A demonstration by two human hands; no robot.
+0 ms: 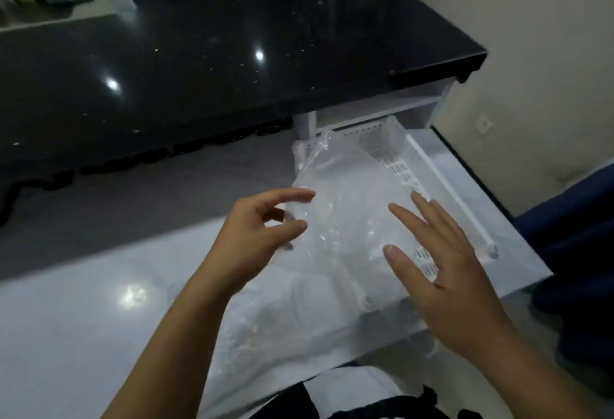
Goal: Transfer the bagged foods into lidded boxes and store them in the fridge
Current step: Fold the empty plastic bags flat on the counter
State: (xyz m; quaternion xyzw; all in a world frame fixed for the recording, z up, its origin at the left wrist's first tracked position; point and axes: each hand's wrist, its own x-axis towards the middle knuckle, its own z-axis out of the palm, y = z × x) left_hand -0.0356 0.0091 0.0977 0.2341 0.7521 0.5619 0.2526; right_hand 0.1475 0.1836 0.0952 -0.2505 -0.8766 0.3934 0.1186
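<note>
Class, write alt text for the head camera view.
A left hand pinches a clear crinkled plastic bag lying over a white slotted plastic basket while the open right hand hovers above it, beside a glossy black countertop.

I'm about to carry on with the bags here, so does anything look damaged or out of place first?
One thing: the right hand has a small red mark, seemingly a cut, near the index knuckle. Otherwise the clear plastic bag lies crumpled over the white slotted basket, and the left hand pinches its edge.
</note>
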